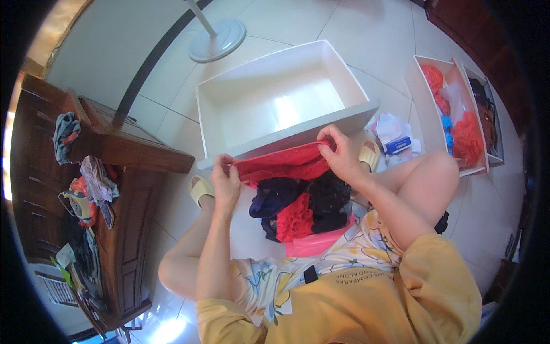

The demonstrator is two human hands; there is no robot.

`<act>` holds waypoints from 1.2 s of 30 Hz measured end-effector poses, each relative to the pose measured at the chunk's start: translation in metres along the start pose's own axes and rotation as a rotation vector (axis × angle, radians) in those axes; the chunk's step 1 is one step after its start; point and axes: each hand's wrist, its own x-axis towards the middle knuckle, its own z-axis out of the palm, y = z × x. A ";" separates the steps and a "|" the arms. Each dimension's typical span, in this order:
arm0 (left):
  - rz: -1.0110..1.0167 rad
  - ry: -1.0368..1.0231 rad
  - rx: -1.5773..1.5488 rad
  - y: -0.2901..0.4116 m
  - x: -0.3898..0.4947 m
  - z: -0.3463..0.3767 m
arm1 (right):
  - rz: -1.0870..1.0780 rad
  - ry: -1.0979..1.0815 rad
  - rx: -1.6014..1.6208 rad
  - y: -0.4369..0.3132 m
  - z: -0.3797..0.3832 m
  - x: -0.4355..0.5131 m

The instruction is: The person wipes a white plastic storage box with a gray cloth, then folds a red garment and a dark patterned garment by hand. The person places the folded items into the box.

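Note:
A red cloth garment [279, 163] is stretched sideways between my two hands, its upper edge pulled nearly straight. My left hand [225, 180] pinches its left end between thumb and fingers. At the other end, my right hand [341, 155] grips the corner the same way. Directly below hangs over a pile of clothes: a dark navy piece [275, 195], a black piece [328, 200] and a ruffled red piece [295, 219]. Under the pile's near side shows a pink plastic sheet or bag [318, 241]. Just beyond my hands stands a white drawer [283, 103] with nothing inside.
A divided drawer [451, 116] of red and blue items stands at right, beside a second drawer with dark items [485, 112]. Papers and a blue box [398, 145] lie near my right foot. Wooden furniture [142, 206] holding clutter is left. A round stand base [218, 41] sits behind.

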 end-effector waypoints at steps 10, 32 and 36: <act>0.232 0.071 0.571 0.047 0.033 -0.065 | -0.517 -0.005 -0.561 -0.031 -0.044 0.031; 0.008 0.004 0.697 0.085 0.044 -0.079 | -0.092 0.065 -0.607 -0.036 -0.023 0.056; 0.078 -0.009 0.702 0.083 0.031 -0.076 | -0.118 0.013 -0.615 -0.044 -0.029 0.046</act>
